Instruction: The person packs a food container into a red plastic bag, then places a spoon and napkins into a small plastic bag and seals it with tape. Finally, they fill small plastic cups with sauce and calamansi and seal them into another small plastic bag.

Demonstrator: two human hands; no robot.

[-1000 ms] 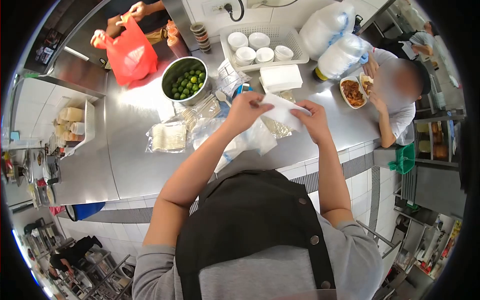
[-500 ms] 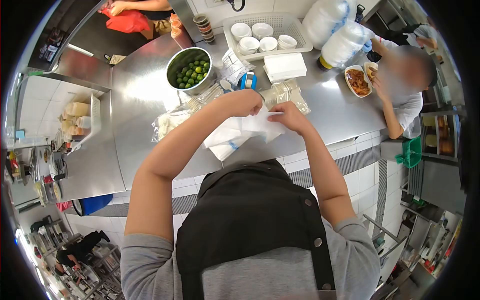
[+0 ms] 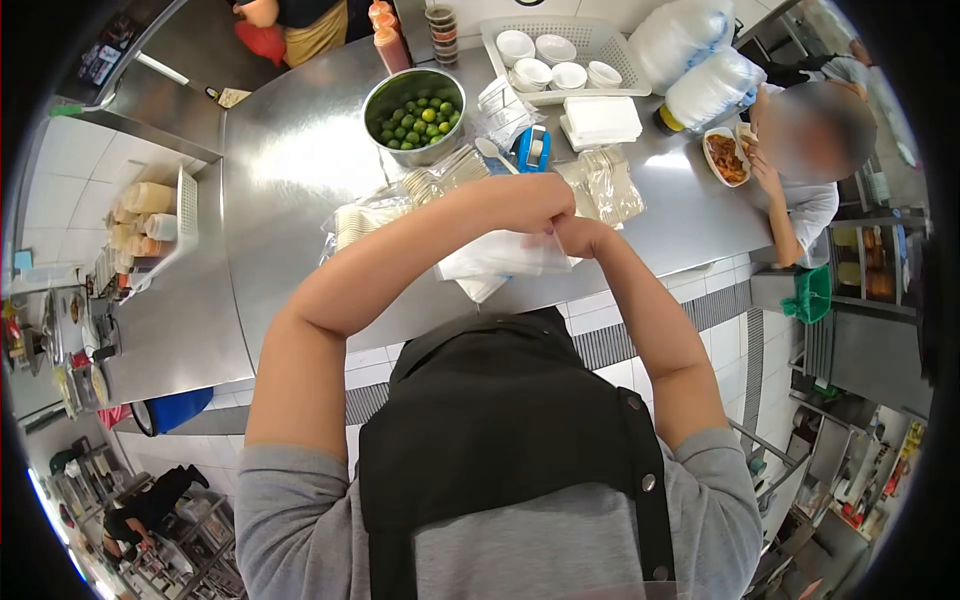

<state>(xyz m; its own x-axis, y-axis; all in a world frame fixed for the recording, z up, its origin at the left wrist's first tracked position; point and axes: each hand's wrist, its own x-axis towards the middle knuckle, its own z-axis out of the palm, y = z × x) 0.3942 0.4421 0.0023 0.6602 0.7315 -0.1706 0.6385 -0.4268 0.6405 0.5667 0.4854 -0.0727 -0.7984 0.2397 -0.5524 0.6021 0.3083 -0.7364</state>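
Observation:
My left hand (image 3: 545, 200) and my right hand (image 3: 582, 238) meet over the near edge of the steel counter. Both are closed on a thin, translucent plastic bag (image 3: 530, 252), gripping its upper right corner. More white bags (image 3: 480, 284) lie just beneath it. Packs of wrapped wooden cutlery (image 3: 445, 172) sit to the left of my hands, and another clear packet (image 3: 608, 185) lies right behind them. A blue tape dispenser (image 3: 534, 149) and a white spoon (image 3: 493, 153) are just beyond my left hand. My fingertips partly hide one another.
A steel bowl of limes (image 3: 414, 117), sauce bottles (image 3: 389, 45), a basket of white cups (image 3: 566, 62) and stacked white containers (image 3: 601, 122) stand farther back. At the right, a person (image 3: 806, 215) eats beside a food tray (image 3: 726, 158). Another person (image 3: 312, 30) stands behind the counter.
My two hands have come together at the bag's corner, where they were apart before. The bag now hangs more stretched out below them. The camera view has shifted slightly.

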